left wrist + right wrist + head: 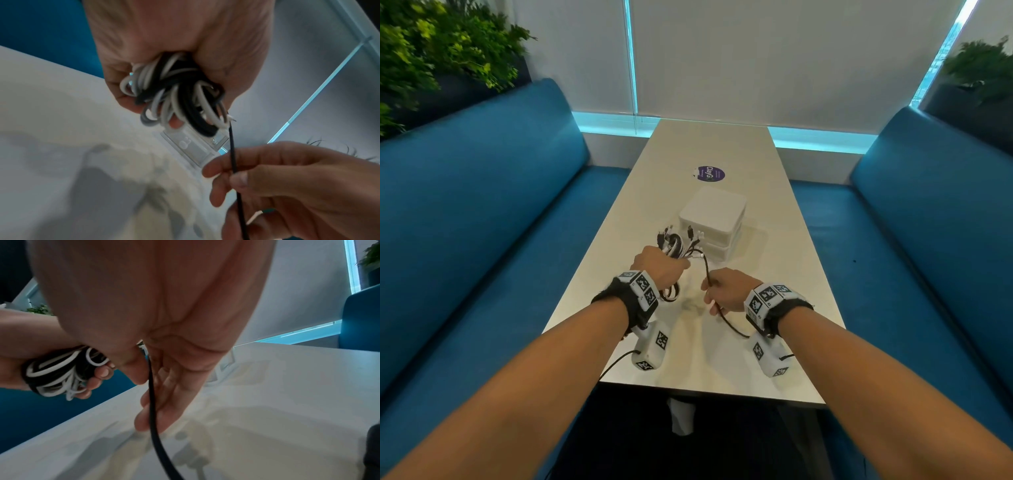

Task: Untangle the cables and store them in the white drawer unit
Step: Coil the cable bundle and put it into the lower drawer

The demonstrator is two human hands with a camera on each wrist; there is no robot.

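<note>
**Inspector A:** Cables [677, 247], black and white, sit bunched in the left hand [659, 265], whose fingers are curled tight round the tangle above the tabletop [767, 219]. How many cables make up the bunch cannot be counted; the loops overlap, and the palm hides part of them in the left wrist view.

**Inspector B:** And the right hand [726, 291]?

**Inspector A:** It pinches one black cable [707, 270] between thumb and forefinger; the other fingers hang loosely extended. That cable runs up to the bunch and trails down past the right wrist, where its end is cut off from view.

**Inspector B:** The container?

**Inspector A:** The white drawer unit [712, 219] stands on the tabletop just beyond the bunch, near the middle. From the head view two stacked tiers show, both appearing closed. Contents cannot be seen; the connector ends of the cables cover part of its front left corner. In the left wrist view it is blurred and partly behind the bunch.

**Inspector B:** Anything else on the surface?

**Inspector A:** A round purple sticker [710, 173] lies beyond the unit; its smaller print is illegible. Blue benches [482, 192] flank the tabletop on both sides.
</note>
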